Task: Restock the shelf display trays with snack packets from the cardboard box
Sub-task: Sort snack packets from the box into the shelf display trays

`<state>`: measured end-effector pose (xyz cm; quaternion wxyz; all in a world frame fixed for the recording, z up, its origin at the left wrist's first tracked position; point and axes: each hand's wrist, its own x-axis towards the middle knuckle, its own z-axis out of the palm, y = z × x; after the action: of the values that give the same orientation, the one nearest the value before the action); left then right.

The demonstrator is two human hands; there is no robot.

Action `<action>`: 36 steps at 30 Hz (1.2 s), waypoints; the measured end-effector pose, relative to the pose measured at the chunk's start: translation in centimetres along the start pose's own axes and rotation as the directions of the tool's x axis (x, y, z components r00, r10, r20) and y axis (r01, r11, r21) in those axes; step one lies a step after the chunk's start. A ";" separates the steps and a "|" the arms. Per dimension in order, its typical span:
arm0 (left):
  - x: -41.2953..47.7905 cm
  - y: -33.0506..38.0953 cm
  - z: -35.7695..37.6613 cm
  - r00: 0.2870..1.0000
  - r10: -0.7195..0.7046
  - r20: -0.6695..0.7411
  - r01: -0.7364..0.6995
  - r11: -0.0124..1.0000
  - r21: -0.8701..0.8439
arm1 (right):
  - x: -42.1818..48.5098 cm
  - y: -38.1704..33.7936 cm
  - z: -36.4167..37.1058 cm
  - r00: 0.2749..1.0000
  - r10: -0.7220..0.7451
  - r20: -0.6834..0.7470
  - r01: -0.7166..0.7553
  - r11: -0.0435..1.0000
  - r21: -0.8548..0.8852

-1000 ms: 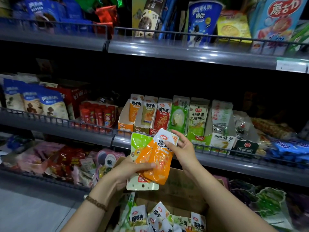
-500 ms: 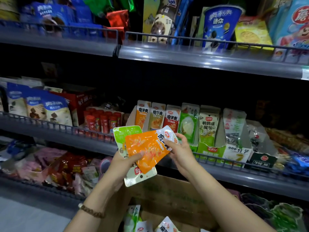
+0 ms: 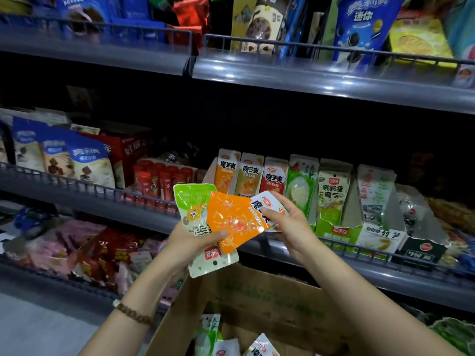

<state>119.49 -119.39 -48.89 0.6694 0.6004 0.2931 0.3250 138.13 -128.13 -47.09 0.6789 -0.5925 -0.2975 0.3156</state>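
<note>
My left hand (image 3: 191, 244) grips a green-and-white snack packet (image 3: 194, 201) with an orange packet (image 3: 232, 220) fanned over it. My right hand (image 3: 288, 222) pinches the white top end of the orange packet. Both hands hover in front of the middle shelf, just below a row of display trays (image 3: 334, 233) that hold upright orange, yellow, red and green packets (image 3: 250, 176). The open cardboard box (image 3: 270, 299) stands below my arms, with several more packets (image 3: 213, 337) inside.
A wire rail (image 3: 90, 188) fronts the middle shelf. Blue cookie bags (image 3: 84, 163) and a red carton stand to the left. The top shelf (image 3: 308, 80) carries boxes and bags. The lower shelf (image 3: 102, 253) is heaped with red and pink packets.
Both hands have lifted the packets from just above the box up to the display trays. The orange packet has turned from hanging down to lying more sideways. The view has tilted upward.
</note>
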 end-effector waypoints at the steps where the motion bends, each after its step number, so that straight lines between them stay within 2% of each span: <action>1: 0.0 0.1 0.0 1.000 0.003 -0.025 -0.004 1.000 -0.017 | 0.0 0.0 0.1 1.000 0.004 0.015 -0.004 1.000 0.005; 7: -0.2 -0.1 -0.8 0.999 -0.001 -0.054 -0.003 0.998 -0.070 | -0.5 -0.7 -0.3 0.980 0.101 0.172 -0.129 0.979 0.159; 11: -0.2 0.0 -0.8 0.996 -0.020 -0.090 0.010 0.994 -0.106 | -1.4 -0.9 -0.9 0.955 0.128 0.268 -0.127 0.992 -0.019; 15: -0.4 0.4 -0.6 0.996 -0.067 -0.052 0.057 0.982 -0.182 | -2.1 -0.7 -1.0 0.963 0.143 0.229 -0.143 0.990 -0.019; 18: -0.9 0.7 -0.2 0.996 -0.078 0.035 0.081 0.988 -0.131 | -2.5 -1.2 -1.5 0.965 0.156 0.212 -0.150 0.988 -0.047; 21: -0.8 0.7 0.1 0.996 -0.087 0.011 0.088 0.988 -0.129 | -2.8 -1.6 -2.0 0.963 0.160 0.218 -0.147 0.986 -0.076; 26: -0.3 0.5 1.0 0.995 -0.086 -0.056 0.072 0.971 -0.226 | -3.1 -1.0 -1.6 0.950 0.283 0.130 -0.298 0.947 0.119; 32: 0.6 0.6 1.3 0.984 -0.149 0.098 0.177 0.896 -0.408 | -1.2 -2.4 -0.9 0.944 0.290 0.160 -0.325 0.903 0.280; 34: 1.4 0.8 1.1 0.987 -0.142 0.077 0.161 0.910 -0.382 | 0.0 -2.7 -0.4 0.951 0.271 0.148 -0.301 0.922 0.242; 36: 2.6 1.1 0.6 0.994 -0.109 -0.007 0.103 0.955 -0.277 | 1.6 -3.4 -0.1 0.976 0.196 0.096 -0.206 0.973 0.109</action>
<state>121.44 -117.61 -47.73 0.7598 0.4810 0.2839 0.3328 139.44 -127.23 -43.72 0.6640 -0.5645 -0.2454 0.4245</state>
